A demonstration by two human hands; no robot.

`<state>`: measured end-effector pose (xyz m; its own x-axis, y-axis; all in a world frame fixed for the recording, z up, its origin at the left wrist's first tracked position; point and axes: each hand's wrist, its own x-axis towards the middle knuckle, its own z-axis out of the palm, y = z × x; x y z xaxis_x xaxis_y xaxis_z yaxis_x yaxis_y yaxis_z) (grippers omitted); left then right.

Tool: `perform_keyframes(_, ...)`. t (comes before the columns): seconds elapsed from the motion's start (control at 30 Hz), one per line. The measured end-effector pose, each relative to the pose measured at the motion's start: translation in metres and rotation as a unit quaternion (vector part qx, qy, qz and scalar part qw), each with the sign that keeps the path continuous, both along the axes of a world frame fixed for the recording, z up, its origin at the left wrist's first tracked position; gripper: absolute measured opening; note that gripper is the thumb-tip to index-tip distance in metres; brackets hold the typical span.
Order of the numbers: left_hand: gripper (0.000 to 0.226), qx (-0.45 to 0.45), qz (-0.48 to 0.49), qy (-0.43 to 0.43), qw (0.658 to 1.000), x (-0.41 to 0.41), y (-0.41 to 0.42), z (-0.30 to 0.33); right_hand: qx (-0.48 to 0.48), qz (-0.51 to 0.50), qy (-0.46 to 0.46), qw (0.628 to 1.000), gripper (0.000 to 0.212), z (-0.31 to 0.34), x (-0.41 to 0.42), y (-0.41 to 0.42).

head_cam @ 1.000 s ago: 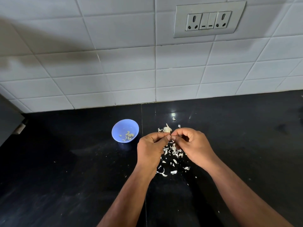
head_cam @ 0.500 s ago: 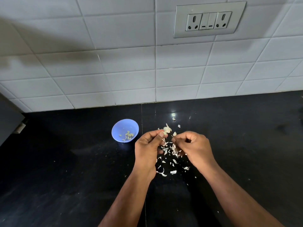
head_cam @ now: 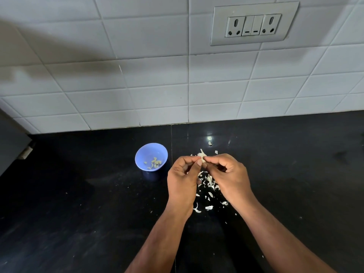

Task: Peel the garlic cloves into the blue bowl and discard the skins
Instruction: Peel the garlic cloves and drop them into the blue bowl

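A small blue bowl (head_cam: 151,157) stands on the black counter with several peeled cloves (head_cam: 155,162) inside. Just right of it, my left hand (head_cam: 182,179) and my right hand (head_cam: 228,177) meet fingertip to fingertip above the counter, both pinching one small garlic clove (head_cam: 202,159). Most of that clove is hidden by my fingers. Behind my fingers lies a pale garlic piece (head_cam: 201,154). Under and between my hands, a scatter of white garlic skins (head_cam: 209,182) litters the counter.
The black counter (head_cam: 78,213) runs back to a white tiled wall (head_cam: 137,75) with a socket panel (head_cam: 254,23). A grey object (head_cam: 11,142) sits at the far left edge. A stray skin flake (head_cam: 210,143) lies near the wall.
My hands drew slightly apart half a second ago and have closed together again on the clove, now a little farther from me. The bowl has not moved.
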<state>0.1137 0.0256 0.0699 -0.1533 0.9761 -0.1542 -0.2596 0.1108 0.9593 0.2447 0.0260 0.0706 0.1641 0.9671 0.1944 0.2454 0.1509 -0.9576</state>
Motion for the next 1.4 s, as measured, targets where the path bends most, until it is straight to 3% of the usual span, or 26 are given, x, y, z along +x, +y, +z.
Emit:
perform_keyframes(0.23, 0.007, 0.008, 0.031, 0.055, 0.998, 0.002, -0.003, -0.004, 0.011, 0.005, -0.002, 1.0, 0.011, 0.005, -0.001, 0.0)
perform_keyframes(0.4, 0.01, 0.018, 0.056, 0.077, 0.995, 0.003, -0.009, -0.006, -0.034, -0.004, -0.049, 0.998, 0.006, 0.005, -0.005, 0.0)
perform_keyframes(0.57, 0.017, 0.025, 0.06, 0.091, 0.994, 0.007, -0.012, -0.004, -0.018, 0.006, -0.106, 0.994, 0.005, 0.0, -0.013, -0.006)
perform_keyframes(0.73, 0.012, 0.02, 0.08, 0.019, 0.996, 0.008, -0.01, -0.003, -0.038, 0.063, -0.089, 0.993, 0.012, -0.001, -0.013, -0.005)
perform_keyframes(0.87, 0.006, 0.0, 0.08, -0.044, 0.996, 0.004, -0.008, 0.0, -0.065, 0.027, -0.01, 0.997, 0.018, -0.002, -0.01, -0.005)
perform_keyframes(1.03, 0.008, 0.013, 0.04, -0.061, 0.997, 0.001, -0.007, -0.001, -0.039, 0.054, 0.003, 0.998, 0.027, 0.001, -0.005, -0.004)
perform_keyframes(1.23, 0.018, 0.029, 0.001, 0.02, 0.999, -0.003, -0.004, 0.002, -0.021, 0.048, 0.003, 0.999, 0.023, 0.004, -0.002, -0.003)
perform_keyframes(1.4, 0.021, 0.027, -0.016, 0.145, 0.989, -0.004, -0.002, -0.001, -0.113, 0.043, 0.05, 0.991, 0.012, 0.008, -0.001, -0.001)
